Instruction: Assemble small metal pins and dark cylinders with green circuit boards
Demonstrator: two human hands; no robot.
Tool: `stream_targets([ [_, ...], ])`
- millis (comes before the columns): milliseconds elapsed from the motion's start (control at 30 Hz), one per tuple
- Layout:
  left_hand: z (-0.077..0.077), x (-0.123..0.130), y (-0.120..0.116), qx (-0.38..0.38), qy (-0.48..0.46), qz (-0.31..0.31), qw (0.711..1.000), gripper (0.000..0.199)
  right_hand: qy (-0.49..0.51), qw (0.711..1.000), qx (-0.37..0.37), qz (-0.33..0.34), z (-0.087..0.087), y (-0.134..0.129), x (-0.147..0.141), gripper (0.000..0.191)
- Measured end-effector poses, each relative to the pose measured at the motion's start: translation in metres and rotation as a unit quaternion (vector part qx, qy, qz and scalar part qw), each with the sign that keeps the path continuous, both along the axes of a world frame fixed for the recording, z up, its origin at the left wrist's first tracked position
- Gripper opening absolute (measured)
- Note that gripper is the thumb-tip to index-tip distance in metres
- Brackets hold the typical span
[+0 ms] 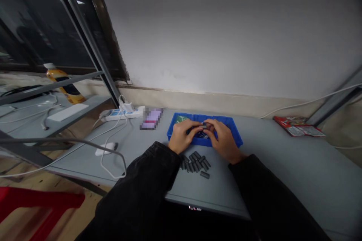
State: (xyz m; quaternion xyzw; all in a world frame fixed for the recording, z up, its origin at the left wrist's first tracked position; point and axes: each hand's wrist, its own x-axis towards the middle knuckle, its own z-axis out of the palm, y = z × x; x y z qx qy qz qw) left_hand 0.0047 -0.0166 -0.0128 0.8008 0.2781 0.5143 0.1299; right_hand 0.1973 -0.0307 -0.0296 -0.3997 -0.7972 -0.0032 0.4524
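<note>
I am standing in a room where a person in black sleeves works at a grey table (285, 173) against a pale wall. The left hand (181, 135) and the right hand (224, 141) meet over a blue divided tray (205, 142). Thumbs and forefingers are drawn narrow, pinching one small dark piece (204, 126) between the two hands; it has a silvery glint, but is too small and covered to make out fully. It is above the tray's middle, where more slim metallic bits lie. The tray's left compartment holds green circuit boards (181, 118).

In front of the tray, nearer the person, is a loose heap of dark grey cylinders (195, 162), partly hidden by the left cuff, with a single cylinder (204, 175) lying apart towards the table's front edge.

The hold is by fingertips only, so uneven pressure could make the piece slip and drop among the bits below, where it would be hard to pick out. The cylinders look round enough to roll: a brush from the left sleeve (147, 177) could scatter them, and the lone one seems likeliest to reach the edge.
</note>
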Motion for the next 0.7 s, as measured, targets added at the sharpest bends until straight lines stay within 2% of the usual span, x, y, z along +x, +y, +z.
stream_targets([
  [100,0.0005,-0.0002,0.0005,0.002,-0.002,-0.005,1.000,0.013,0.017,1.000,-0.001,0.008,-0.0011,0.0014,0.0004,0.014],
  [333,0.0003,-0.0003,0.0002,0.005,0.005,-0.014,1.000,0.014,-0.015,1.000,0.000,0.020,0.0013,0.0012,0.0014,0.021],
  [600,0.0019,0.0003,-0.0010,0.001,0.011,-0.010,1.000,0.013,-0.015,1.000,0.002,0.006,-0.0002,0.0008,0.0003,0.012],
  [700,0.0012,-0.0003,-0.0001,-0.002,0.017,-0.014,1.000,0.014,-0.023,1.000,0.003,0.012,0.0011,0.0006,0.0006,0.015],
])
